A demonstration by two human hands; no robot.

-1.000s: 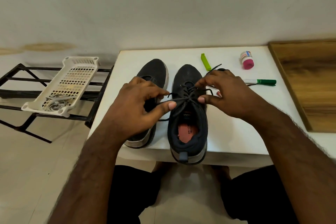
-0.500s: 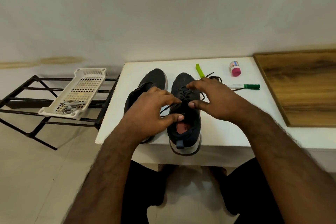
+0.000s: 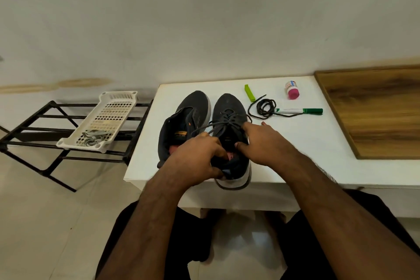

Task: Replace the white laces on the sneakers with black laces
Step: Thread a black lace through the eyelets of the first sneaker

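In the head view, a white table [image 3: 295, 154] is seen at the centre of the frame, with two dark sneakers set side by side on it, toes pointing to the top of the frame. The right sneaker [image 3: 229, 109] is threaded with a black lace [image 3: 223, 123]; the left sneaker [image 3: 193, 107] is shown unlaced, its tongue raised. The left hand [image 3: 195, 157] is curled around the heel end of the right sneaker, and the right hand [image 3: 261, 143] is pressed against its right side with the thumb at the collar; whether lace ends are pinched cannot be told. A second black lace [image 3: 264, 107] is coiled on the table right of the shoes, touching a green marker [image 3: 300, 110], with a lime-green clip [image 3: 249, 92] and a pink-capped bottle [image 3: 292, 90] nearby. At the left of the frame, white laces [image 3: 94, 137] are seen lying in a white basket [image 3: 118, 100] on a black rack [image 3: 29, 125].
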